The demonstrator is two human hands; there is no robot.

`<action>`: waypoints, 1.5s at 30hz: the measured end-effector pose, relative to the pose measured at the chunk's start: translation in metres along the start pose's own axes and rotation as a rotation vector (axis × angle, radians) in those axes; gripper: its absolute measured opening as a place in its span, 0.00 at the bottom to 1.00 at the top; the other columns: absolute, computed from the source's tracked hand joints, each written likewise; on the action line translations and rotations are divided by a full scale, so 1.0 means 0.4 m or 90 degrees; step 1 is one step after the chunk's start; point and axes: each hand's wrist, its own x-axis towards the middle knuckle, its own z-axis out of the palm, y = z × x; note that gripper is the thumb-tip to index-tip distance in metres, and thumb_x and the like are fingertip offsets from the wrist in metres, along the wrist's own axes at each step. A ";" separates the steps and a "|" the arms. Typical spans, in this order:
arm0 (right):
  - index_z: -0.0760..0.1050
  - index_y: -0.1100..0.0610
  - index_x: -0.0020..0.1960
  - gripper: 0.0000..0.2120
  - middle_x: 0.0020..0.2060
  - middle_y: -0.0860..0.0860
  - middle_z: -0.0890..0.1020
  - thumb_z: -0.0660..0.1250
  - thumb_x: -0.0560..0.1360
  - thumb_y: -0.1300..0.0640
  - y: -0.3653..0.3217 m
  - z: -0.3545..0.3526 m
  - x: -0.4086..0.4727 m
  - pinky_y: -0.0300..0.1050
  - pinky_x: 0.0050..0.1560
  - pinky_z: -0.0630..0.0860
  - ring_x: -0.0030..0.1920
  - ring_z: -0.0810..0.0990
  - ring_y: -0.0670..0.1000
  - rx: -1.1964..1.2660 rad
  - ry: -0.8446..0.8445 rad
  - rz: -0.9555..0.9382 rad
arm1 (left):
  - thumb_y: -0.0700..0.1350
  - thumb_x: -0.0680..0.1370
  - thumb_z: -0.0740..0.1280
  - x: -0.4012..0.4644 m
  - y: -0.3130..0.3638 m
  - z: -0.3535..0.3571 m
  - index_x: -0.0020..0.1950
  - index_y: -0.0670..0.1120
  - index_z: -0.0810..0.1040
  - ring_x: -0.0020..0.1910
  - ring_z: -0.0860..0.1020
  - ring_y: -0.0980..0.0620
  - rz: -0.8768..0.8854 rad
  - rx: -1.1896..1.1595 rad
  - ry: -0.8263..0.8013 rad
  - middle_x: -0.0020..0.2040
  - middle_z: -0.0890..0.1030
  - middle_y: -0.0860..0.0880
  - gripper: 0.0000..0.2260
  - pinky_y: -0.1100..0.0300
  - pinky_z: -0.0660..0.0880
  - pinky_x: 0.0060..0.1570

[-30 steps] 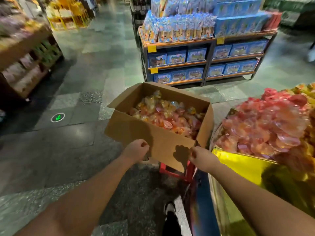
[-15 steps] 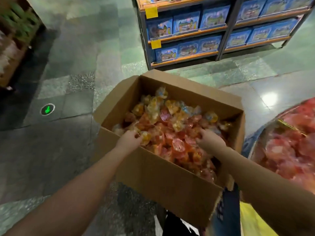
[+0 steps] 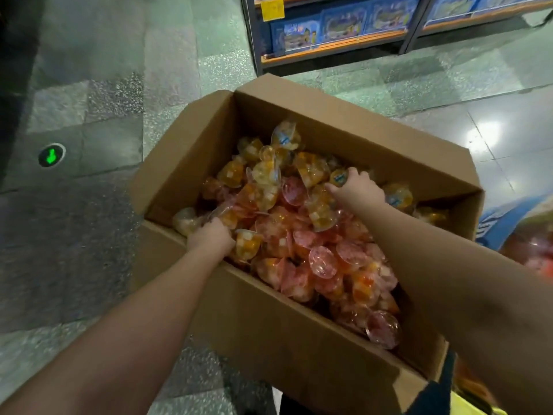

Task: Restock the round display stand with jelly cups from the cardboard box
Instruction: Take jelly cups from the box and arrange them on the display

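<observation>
Jelly cups (image 3: 302,235), clear plastic with orange, yellow and pink-red fillings, heaped loose in an open cardboard box (image 3: 269,330); pile highest toward the far wall, some cups lying on their sides, some lid-up. Box flaps folded outward; box fills the middle of the view, floor showing beyond its left and far sides; what carries it cannot be seen. Left hand (image 3: 211,236) inside the box at the near-left corner, knuckles up, fingers curled down into the cups and gripping among them; exactly which cups it holds cannot be told. Right hand (image 3: 357,187) further in, near the far wall, fingers curled round a yellow-orange cup with a blue-printed lid (image 3: 339,177). Both forearms bare, reaching in over the near wall. At the right edge, a sliver of the round display stand (image 3: 535,250), red-pink cups showing on it, just beside the box. Floor of grey-green stone tiles (image 3: 98,100); a round green arrow marker (image 3: 51,155) set into it, well left of the box. Beyond the box, a shelf unit (image 3: 338,49) with orange shelf edges, blue printed boxes (image 3: 344,23) and a yellow price tag (image 3: 272,8).
</observation>
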 end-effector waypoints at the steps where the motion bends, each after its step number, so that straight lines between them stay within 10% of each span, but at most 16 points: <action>1: 0.58 0.54 0.77 0.39 0.69 0.58 0.70 0.59 0.76 0.30 -0.006 0.008 0.009 0.57 0.56 0.75 0.64 0.74 0.62 -0.004 0.002 0.013 | 0.51 0.79 0.63 0.005 0.003 0.004 0.71 0.45 0.65 0.60 0.77 0.44 -0.002 0.013 0.007 0.62 0.77 0.45 0.23 0.51 0.72 0.52; 8: 0.57 0.57 0.76 0.39 0.69 0.59 0.69 0.67 0.75 0.37 0.017 0.048 0.000 0.52 0.48 0.75 0.62 0.76 0.63 0.161 0.044 0.095 | 0.53 0.79 0.64 -0.016 0.004 -0.002 0.69 0.45 0.67 0.59 0.78 0.43 0.001 0.029 0.069 0.61 0.78 0.44 0.22 0.51 0.74 0.54; 14: 0.56 0.56 0.77 0.37 0.71 0.58 0.62 0.68 0.75 0.45 0.071 0.013 -0.184 0.52 0.51 0.72 0.65 0.71 0.63 0.370 0.102 0.141 | 0.60 0.74 0.69 -0.162 -0.020 -0.064 0.68 0.52 0.71 0.56 0.76 0.45 0.138 -0.311 0.156 0.58 0.76 0.48 0.26 0.49 0.76 0.53; 22: 0.57 0.49 0.76 0.37 0.69 0.53 0.65 0.71 0.73 0.45 0.224 0.068 -0.696 0.58 0.62 0.77 0.62 0.74 0.55 0.564 0.124 0.133 | 0.55 0.78 0.68 -0.548 -0.062 0.012 0.67 0.48 0.74 0.47 0.82 0.47 0.101 -0.829 -0.261 0.56 0.80 0.43 0.21 0.55 0.80 0.42; 25: 0.62 0.49 0.73 0.35 0.64 0.52 0.69 0.73 0.72 0.42 0.259 0.103 -0.908 0.54 0.64 0.75 0.60 0.75 0.52 0.575 0.140 0.095 | 0.52 0.82 0.61 -0.694 -0.096 0.070 0.54 0.42 0.77 0.35 0.80 0.52 0.145 -0.790 -0.396 0.45 0.80 0.43 0.14 0.61 0.76 0.35; 31: 0.66 0.46 0.67 0.37 0.58 0.54 0.77 0.73 0.62 0.35 0.392 0.201 -1.246 0.58 0.60 0.77 0.58 0.80 0.53 0.588 0.203 0.092 | 0.46 0.82 0.60 -0.961 -0.178 0.191 0.58 0.43 0.78 0.47 0.79 0.47 0.266 -0.781 -0.454 0.50 0.84 0.43 0.12 0.53 0.71 0.51; 37: 0.63 0.58 0.75 0.37 0.62 0.56 0.71 0.75 0.71 0.53 0.515 0.194 -1.575 0.48 0.66 0.69 0.64 0.73 0.54 0.517 0.258 0.164 | 0.46 0.79 0.65 -1.226 -0.139 0.277 0.54 0.44 0.79 0.28 0.75 0.55 0.310 -0.686 -0.397 0.41 0.82 0.46 0.08 0.65 0.65 0.28; 41: 0.63 0.58 0.75 0.37 0.65 0.55 0.70 0.75 0.71 0.52 0.626 0.210 -1.739 0.40 0.64 0.64 0.67 0.70 0.53 0.492 0.283 0.216 | 0.48 0.78 0.69 -1.386 -0.078 0.339 0.55 0.48 0.77 0.49 0.81 0.46 0.317 -0.666 -0.464 0.50 0.82 0.44 0.08 0.49 0.76 0.54; 45: 0.65 0.57 0.74 0.36 0.65 0.55 0.71 0.76 0.70 0.52 0.769 0.229 -1.895 0.41 0.64 0.66 0.67 0.71 0.53 0.464 0.316 0.249 | 0.44 0.77 0.71 -1.536 0.019 0.434 0.66 0.48 0.73 0.52 0.83 0.43 0.390 -0.620 -0.553 0.61 0.80 0.44 0.18 0.45 0.82 0.47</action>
